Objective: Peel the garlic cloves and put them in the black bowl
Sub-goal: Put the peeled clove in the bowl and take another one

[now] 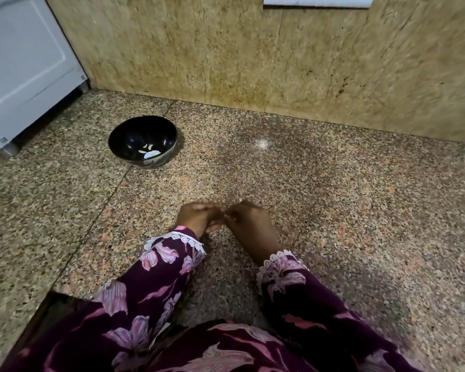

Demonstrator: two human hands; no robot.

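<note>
Mid-task, peeling step in hand. Black bowl (142,140) sits on the granite bench (333,210), far left, near the white appliance (24,71) and the stone backsplash (226,55). Inside it: a few pale peeled cloves (149,153) at the bottom, so some are done.

Left hand (196,217) and right hand (249,221) meet at the fingertips low centre, well apart from the bowl, fingers of both curled in. They look to be working something small between them, probably the next garlic clove (226,214), but it is almost fully hidden and blurred, so I can't confirm it or how much skin is off.

No unpeeled stock visible on the bench; can't tell how many remain. A pale fleck (262,143) mid-bench, maybe skin.

Left: finish this clove, carry it to the bowl.
</note>
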